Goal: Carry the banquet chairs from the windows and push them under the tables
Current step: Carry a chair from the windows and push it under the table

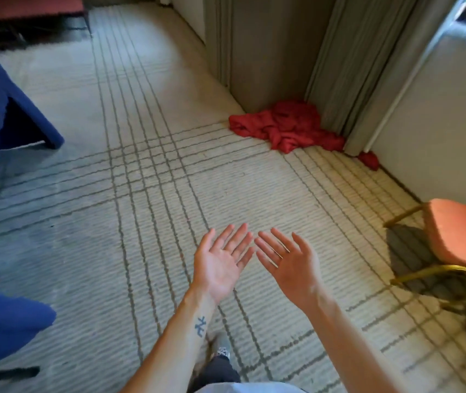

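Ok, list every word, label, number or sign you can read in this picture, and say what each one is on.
None can be read.
The only mark is a small dark tattoo on the left forearm: a symbol, not letters I can make out.
The pink chair seat, red cloth and carpet show no print.

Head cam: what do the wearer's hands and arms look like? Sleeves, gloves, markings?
Left hand and right hand bare, no gloves, no watch. No sleeves in view: left forearm and right forearm uncovered. Small dark tattoo on the inner left forearm near the wrist.
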`<state>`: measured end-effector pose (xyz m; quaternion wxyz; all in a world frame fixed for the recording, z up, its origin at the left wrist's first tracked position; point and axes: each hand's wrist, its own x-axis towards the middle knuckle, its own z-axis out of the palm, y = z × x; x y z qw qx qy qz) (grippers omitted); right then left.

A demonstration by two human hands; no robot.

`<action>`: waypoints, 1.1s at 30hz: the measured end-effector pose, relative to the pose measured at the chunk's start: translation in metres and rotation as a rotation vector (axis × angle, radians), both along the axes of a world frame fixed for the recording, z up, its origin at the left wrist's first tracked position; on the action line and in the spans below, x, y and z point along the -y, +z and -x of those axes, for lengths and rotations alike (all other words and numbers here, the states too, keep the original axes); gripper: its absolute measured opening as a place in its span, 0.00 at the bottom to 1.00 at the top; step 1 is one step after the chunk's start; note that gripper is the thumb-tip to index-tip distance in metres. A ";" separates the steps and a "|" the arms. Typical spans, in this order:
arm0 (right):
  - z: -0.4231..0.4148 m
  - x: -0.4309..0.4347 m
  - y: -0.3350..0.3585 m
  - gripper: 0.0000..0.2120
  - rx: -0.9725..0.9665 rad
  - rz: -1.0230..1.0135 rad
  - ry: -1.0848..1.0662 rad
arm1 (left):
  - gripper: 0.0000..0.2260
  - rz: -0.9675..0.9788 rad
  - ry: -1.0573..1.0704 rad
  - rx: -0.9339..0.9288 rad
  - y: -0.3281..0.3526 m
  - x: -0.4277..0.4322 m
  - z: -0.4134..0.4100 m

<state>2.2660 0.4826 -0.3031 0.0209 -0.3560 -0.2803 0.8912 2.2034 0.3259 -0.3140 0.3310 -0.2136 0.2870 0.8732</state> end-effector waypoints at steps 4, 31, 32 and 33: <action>0.012 -0.047 0.010 0.23 -0.027 -0.006 -0.197 | 0.23 0.005 -0.201 -0.029 0.009 -0.058 0.047; 0.061 -0.474 -0.010 0.23 -0.086 0.035 -0.651 | 0.26 0.063 -0.649 -0.051 0.011 -0.538 0.139; 0.067 -0.499 -0.015 0.23 -0.077 0.037 -0.666 | 0.26 0.075 -0.670 -0.036 0.006 -0.566 0.147; 0.069 -0.505 -0.014 0.23 -0.076 0.029 -0.676 | 0.26 0.069 -0.668 -0.037 0.005 -0.574 0.149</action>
